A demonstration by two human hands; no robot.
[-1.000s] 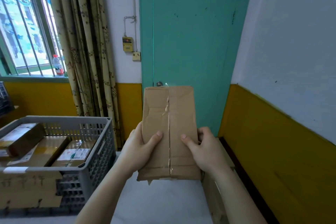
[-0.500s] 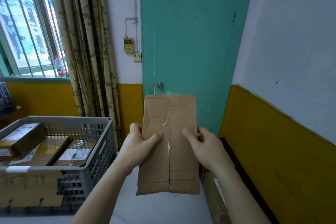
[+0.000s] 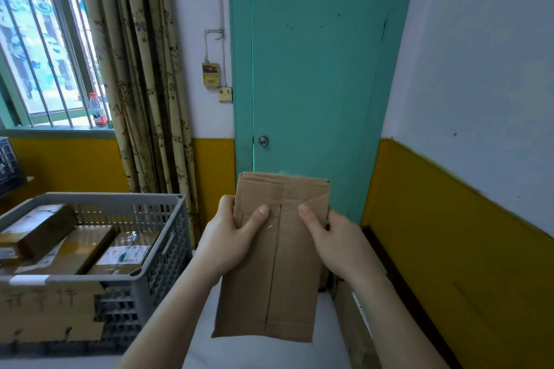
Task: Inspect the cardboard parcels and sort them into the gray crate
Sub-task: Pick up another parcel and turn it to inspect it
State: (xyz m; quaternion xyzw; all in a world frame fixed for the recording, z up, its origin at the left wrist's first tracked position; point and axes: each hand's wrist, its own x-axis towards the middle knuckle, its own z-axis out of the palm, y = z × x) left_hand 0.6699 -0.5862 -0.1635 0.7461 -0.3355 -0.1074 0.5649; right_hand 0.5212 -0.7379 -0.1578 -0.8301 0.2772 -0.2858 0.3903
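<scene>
A person holds a flat cardboard parcel [image 3: 278,263] upright at the centre of the frame, in front of a teal door [image 3: 314,69]. The left hand [image 3: 227,237] grips the parcel's left edge, thumb laid across its face and fingers curled behind; the right hand [image 3: 332,237] grips the right edge the same way. A taped seam runs down the middle of the parcel, between the two thumbs. The parcel hangs clear of the white surface [image 3: 257,350] below it.

At lower left stands the gray crate [image 3: 168,252], well apart from the held parcel. Several cardboard parcels [image 3: 87,243] lie inside it, some bearing white labels. A piece of cardboard with handwritten characters [image 3: 42,308] covers the crate's near side.

At upper left, a plastic bottle [image 3: 97,111] stands on the sill of a barred window [image 3: 39,48], beside patterned curtains [image 3: 141,69]. Another cardboard box [image 3: 353,320] sits at lower right, partly hidden by the right forearm.
</scene>
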